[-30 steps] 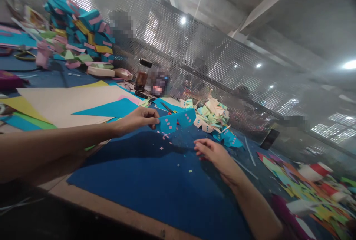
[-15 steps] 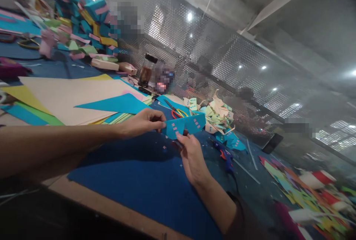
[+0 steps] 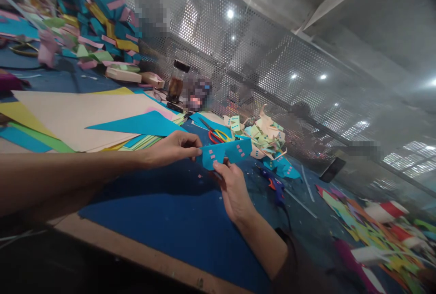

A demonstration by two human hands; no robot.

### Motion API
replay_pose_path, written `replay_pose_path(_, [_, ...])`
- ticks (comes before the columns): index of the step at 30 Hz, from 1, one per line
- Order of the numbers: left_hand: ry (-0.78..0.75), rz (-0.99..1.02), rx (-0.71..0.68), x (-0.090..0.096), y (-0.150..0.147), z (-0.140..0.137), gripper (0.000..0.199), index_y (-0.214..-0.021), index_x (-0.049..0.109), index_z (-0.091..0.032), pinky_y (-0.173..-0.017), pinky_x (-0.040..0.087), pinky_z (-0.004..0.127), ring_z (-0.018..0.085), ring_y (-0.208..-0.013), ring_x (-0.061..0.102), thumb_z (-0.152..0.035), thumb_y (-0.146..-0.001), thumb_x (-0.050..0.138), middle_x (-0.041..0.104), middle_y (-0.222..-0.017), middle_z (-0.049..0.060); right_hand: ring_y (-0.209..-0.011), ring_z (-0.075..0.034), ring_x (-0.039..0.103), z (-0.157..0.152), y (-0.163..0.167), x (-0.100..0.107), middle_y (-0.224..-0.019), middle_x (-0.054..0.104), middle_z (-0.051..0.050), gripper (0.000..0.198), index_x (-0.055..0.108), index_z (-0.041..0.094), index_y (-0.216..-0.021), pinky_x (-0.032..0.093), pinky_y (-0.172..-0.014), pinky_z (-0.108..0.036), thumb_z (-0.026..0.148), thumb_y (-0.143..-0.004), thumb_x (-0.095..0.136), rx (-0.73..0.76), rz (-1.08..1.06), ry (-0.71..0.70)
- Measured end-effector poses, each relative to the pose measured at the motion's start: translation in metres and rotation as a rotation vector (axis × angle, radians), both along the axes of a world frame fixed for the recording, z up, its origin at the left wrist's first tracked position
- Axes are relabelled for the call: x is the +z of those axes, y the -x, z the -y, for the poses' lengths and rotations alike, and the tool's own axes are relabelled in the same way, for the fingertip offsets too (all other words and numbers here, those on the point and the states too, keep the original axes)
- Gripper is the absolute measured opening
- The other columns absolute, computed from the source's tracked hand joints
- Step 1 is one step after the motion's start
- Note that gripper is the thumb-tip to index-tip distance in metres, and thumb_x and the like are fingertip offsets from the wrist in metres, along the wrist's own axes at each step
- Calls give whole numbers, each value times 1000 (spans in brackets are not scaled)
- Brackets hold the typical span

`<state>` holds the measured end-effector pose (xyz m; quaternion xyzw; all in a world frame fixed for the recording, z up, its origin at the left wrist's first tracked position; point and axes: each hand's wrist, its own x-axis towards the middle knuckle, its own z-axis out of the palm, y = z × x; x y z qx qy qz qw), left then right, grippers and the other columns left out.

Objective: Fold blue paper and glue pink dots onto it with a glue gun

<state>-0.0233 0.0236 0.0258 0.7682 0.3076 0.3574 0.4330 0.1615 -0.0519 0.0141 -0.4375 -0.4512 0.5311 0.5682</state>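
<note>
A folded strip of blue paper (image 3: 233,152) with small pink squares on it is held up over the blue table. My left hand (image 3: 180,145) pinches its left end between thumb and fingers. From below, my right hand (image 3: 233,185) grips its lower edge, thumb in front and the other fingers partly hidden behind. Just beyond the paper lie scissors (image 3: 218,136) with red and yellow handles. To the right of my right hand rests a blue glue gun (image 3: 275,185) with an orange trigger.
Large paper sheets (image 3: 75,117) lie at the left. A pile of cut paper pieces (image 3: 264,135) sits behind the scissors. A dark-lidded jar (image 3: 176,82) stands near the perforated metal screen (image 3: 235,62). Coloured paper scraps (image 3: 368,230) and a purple tool (image 3: 354,262) lie at the right.
The camera view has shifted slightly, so the surroundings sit a little further left and higher. Both hands keep their hold on the blue paper, with almost no movement.
</note>
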Motion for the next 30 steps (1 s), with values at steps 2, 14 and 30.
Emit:
replay_pose_path(2, [-1,-3,-1,-1,0,0,22,-78,64,-16,-61,38,25,14,-67,56,-37,-84,63,63,-68,-1,-83,-17,65,0,0,-1,-92,73,-2,24,71,18,-95,51,-72,-27,32,-75,73,6,0,-6])
replay_pose_path(14, [6,-16,-21,-3,-1,0,20,-76,63,-17,-59,36,23,12,-65,54,-36,-84,63,62,-67,-3,-78,-17,63,0,1,-1,-85,71,0,17,71,19,-89,50,-70,-27,28,-75,69,1,19,-23])
replay_pose_path(30, [-7,-3,-22,-3,0,-3,20,-76,64,-16,-59,37,24,12,-65,54,-35,-84,62,63,-68,-2,-83,-19,65,-2,-2,-6,-91,73,-3,22,73,17,-93,52,-74,-28,32,-77,72,-2,49,-33])
